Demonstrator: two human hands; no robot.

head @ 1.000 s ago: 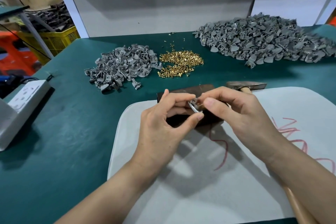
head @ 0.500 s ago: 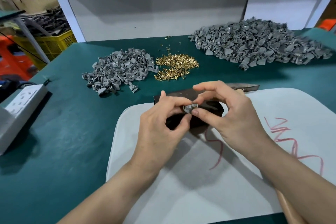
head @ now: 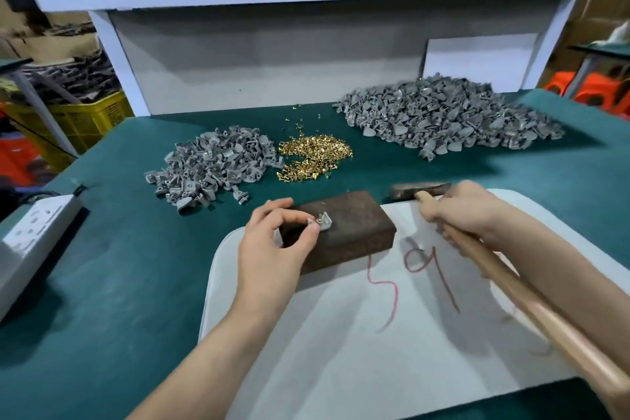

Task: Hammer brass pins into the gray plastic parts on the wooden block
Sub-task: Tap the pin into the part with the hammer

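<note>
One wooden block (head: 354, 235) is sitting on the far edge of one white board (head: 375, 351). The board is lying on the green table (head: 102, 300).

One gray plastic part (head: 326, 224) is sitting on top of the block, near its left end. One brass pin (head: 319, 220) is sticking up out of it. The left hand (head: 272, 249) is pinching this part between its thumb and a fingertip.

The right hand (head: 467, 211) is curling its fingers round the wooden handle of one hammer (head: 511, 286). The hammer's dark head is sitting low, just past the block's right end and apart from the part.

Farther back, two heaps of gray pieces are lying on the table: a small gray heap (head: 211, 164) on the left and a big gray heap (head: 443, 119) on the right. One gold pin heap (head: 313, 157) is lying between them, just beside the small one, with a few loose pins behind it.

The right hand is looking blurry, so its fingers are hard to make out. The picture's edge is cutting off the end of the hammer handle, and also one white power strip (head: 34, 239) at the table's left side.

A band of bare green table is running between the heaps and the block. More bare green is showing left of the board.
</note>
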